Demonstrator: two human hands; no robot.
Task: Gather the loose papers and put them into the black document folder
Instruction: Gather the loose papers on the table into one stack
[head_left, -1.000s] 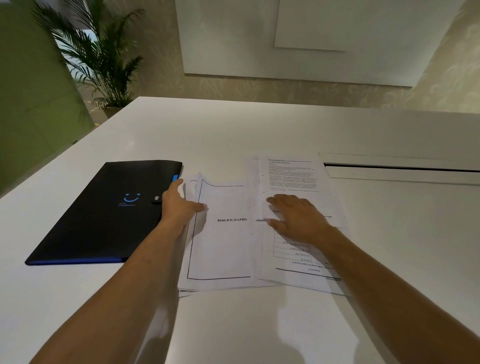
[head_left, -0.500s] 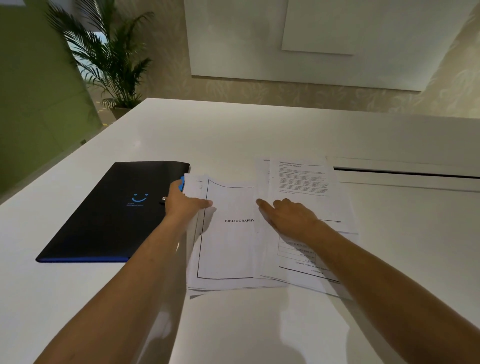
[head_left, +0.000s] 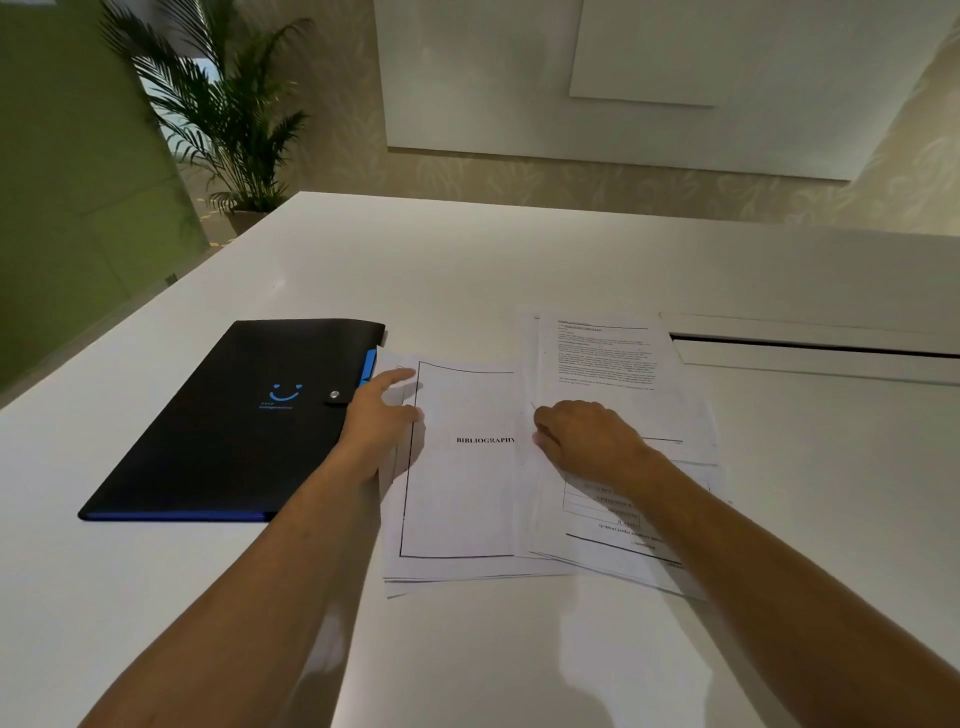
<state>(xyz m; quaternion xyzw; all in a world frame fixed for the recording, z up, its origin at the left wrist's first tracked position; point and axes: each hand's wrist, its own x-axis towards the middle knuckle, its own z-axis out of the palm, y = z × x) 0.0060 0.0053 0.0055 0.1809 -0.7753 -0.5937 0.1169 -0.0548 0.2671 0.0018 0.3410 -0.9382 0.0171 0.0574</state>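
We are at the gathering step: our left hand (head_left: 376, 421), fingers (head_left: 397, 376) spread, presses the bibliography sheet (head_left: 462, 467); the right hand (head_left: 582, 441), fingers curled, rests on the overlapping papers (head_left: 597, 358). The closed black folder (head_left: 234, 421) lies just left; next, squaring the stack

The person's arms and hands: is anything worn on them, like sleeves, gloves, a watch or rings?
Nothing shows. The left hand and right hand are bare, without gloves, and no rings are visible. Both forearms are uncovered right to the picture's lower edge: no sleeve, watch or bracelet appears.
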